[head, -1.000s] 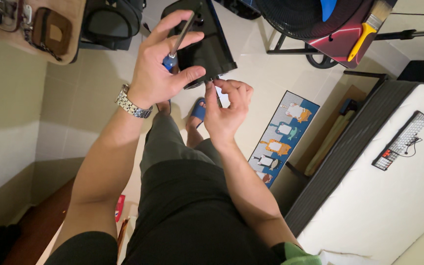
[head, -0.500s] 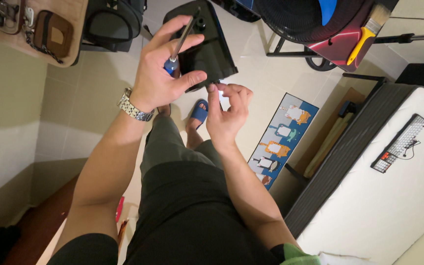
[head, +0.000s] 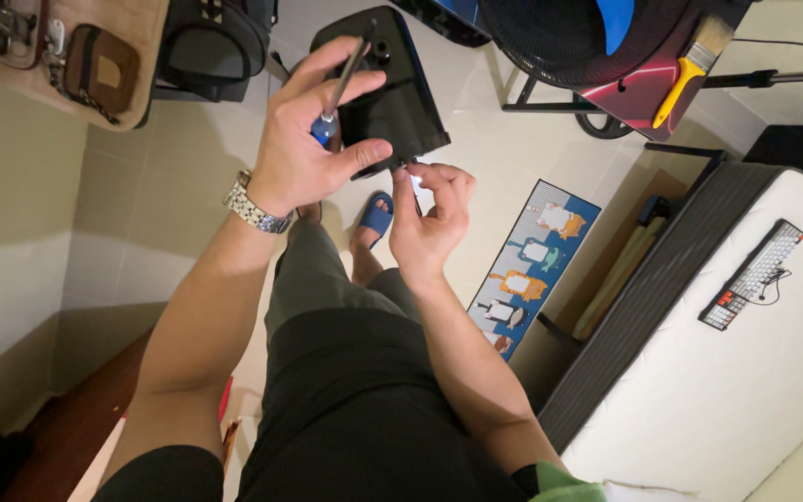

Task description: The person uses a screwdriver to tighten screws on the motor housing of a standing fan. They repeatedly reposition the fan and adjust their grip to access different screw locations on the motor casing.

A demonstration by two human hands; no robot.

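Head view: the left hand [head: 304, 139], a metal watch [head: 255, 209] at its wrist, is raised with its grip closed around a black device [head: 392, 93], thumb along the lower edge, and a blue-handled screwdriver [head: 341, 84] is tucked under the fingers. Just right of that grip, the right hand [head: 429, 218] pinches something small and pale at the device's lower corner; what it is cannot be told. Below lies a tiled floor [head: 188, 186] with a cat-patterned mat [head: 536, 265]; further right, a keyboard [head: 753, 274] on a white mattress [head: 736, 381].
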